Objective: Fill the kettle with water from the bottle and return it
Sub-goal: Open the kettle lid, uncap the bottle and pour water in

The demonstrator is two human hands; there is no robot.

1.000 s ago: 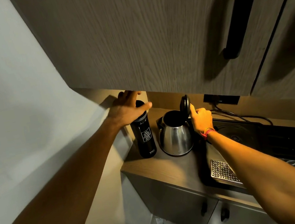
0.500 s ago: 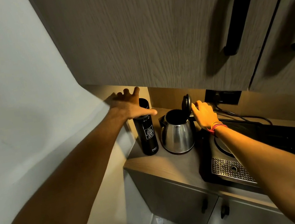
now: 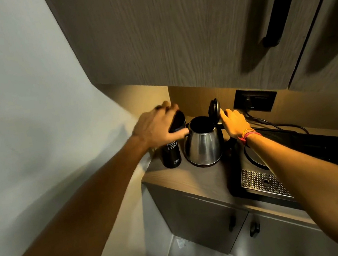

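Head cam is looking down into a small kitchenette corner, and the steel kettle (image 3: 203, 147) is sitting on the wooden counter (image 3: 204, 180) with its lid (image 3: 214, 109) flipped up, so the dark inside is showing. Just left of it, nearly touching, the black bottle (image 3: 171, 154) is standing upright near the wall. The left hand (image 3: 157, 127) is draping over the top of the bottle, fingers curling around the cap area and thumb pointing toward the kettle's spout; it's a bit motion-blurred, so I can't tell for sure how tightly it's gripping. The right hand (image 3: 233, 122) is sitting right behind the kettle, fingertips touching the raised lid by the hinge, fingers loosely bent rather than pinching anything. A red and yellow wristband (image 3: 248, 135) is showing on that wrist. Right of the kettle, a black cooktop (image 3: 316, 147) with a perforated metal grille is lying set into the counter, and a wall socket (image 3: 255, 102) with a cable is sitting behind it.
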